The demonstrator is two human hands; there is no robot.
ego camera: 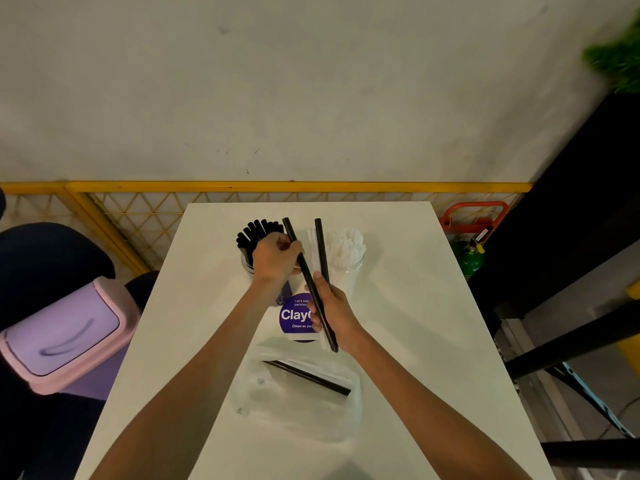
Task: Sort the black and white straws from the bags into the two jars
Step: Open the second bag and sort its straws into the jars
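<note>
Nearly done, I judge: the black-straw jar [258,237] and white-straw jar [349,251] look full, my left hand [275,263] grips a black straw [311,289], my right hand [334,311] clutches a few more straws [321,251], and one last straw [308,377] lies in the bag [294,414].

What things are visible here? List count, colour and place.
table: one, white, centre
left jar: one, clear, far end, full of black straws
right jar: one, clear, beside it, full of white straws
held black straws: two, between the hands
held white straws: a few, in right hand
plastic bag: one, clear, near end, one black straw inside
sticker: one, purple, table centre
bin: one, pink and lilac, left of table
left hand: one, grips one straw's upper part
right hand: one, holds both colours
</note>
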